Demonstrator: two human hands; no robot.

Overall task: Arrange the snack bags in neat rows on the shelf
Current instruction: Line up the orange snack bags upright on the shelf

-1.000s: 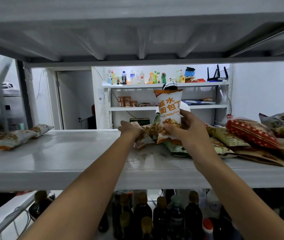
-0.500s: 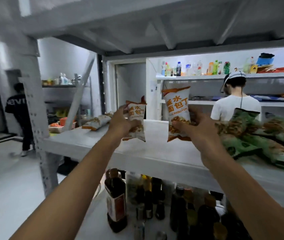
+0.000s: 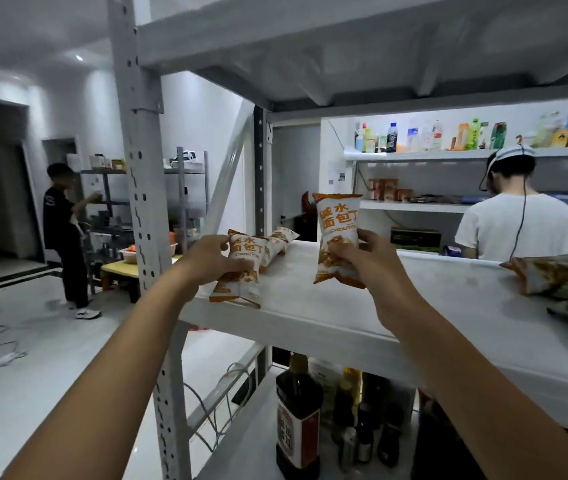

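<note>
Big white metal rack (image 3: pixel 144 202) right in front, and the shelf (image 3: pixel 396 306) at chest height is where it is all happening. Beyond it, a person in a white T-shirt (image 3: pixel 514 230) stands with their back to us, facing a wall shelf of drink bottles (image 3: pixel 448 147). Far left, a person in black (image 3: pixel 62 220) is busy at another rack. On the right end of the shelf there is a loose pile of snack bags (image 3: pixel 566 278), brown and green, slumped any which way. Down below, on the lower level, is a tall dark sauce bottle (image 3: pixel 298 420) with more bottles crowded behind it.

Now the bags. Two arms are up, one bag each, both white and orange crouton packs. The right bag (image 3: pixel 338 233) is held upright over the middle of the board with its print facing us; whether its bottom edge touches the shelf, I cannot tell. The left bag (image 3: pixel 244 268) is down at the front-left corner, tilted, and just behind it two matching bags (image 3: pixel 277 245) lie flat in a line toward the back.

The right hand (image 3: pixel 365 258) has fingers and thumb wrapped round the lower half of its pack. The left hand (image 3: pixel 208 258) grips its pack by the side, fingers curled onto the face.
</note>
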